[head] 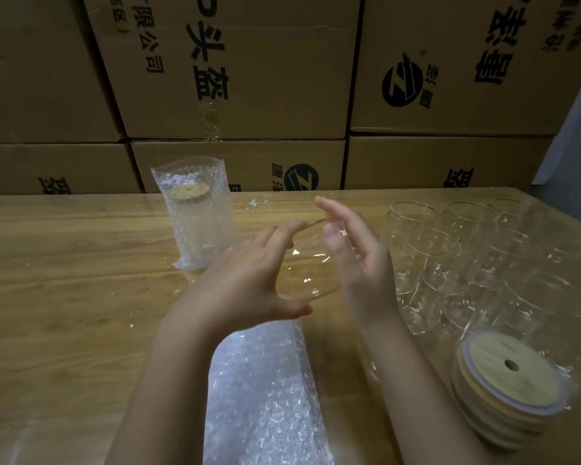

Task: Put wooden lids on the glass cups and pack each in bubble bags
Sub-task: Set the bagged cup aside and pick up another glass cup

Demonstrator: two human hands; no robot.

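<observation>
My left hand [249,273] has its grip spanning a bare glass cup [304,263], tilted above the counter [64,263]. My right hand [359,260] steadies it, fingers straight. Lidding comes next, I judge: reach for the wooden lids [507,380].

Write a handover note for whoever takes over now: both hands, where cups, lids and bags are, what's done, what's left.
Hands: left hand holds the clear glass cup tilted above the wooden table, thumb at base, fingers at rim; right hand lays straight fingers on its other side.
Done: one lidded cup in a bubble bag stands far left.
Left: lid this cup from the round wooden lid stack, bag it from the flat bubble bags, then do the bare glass cups at right.
</observation>
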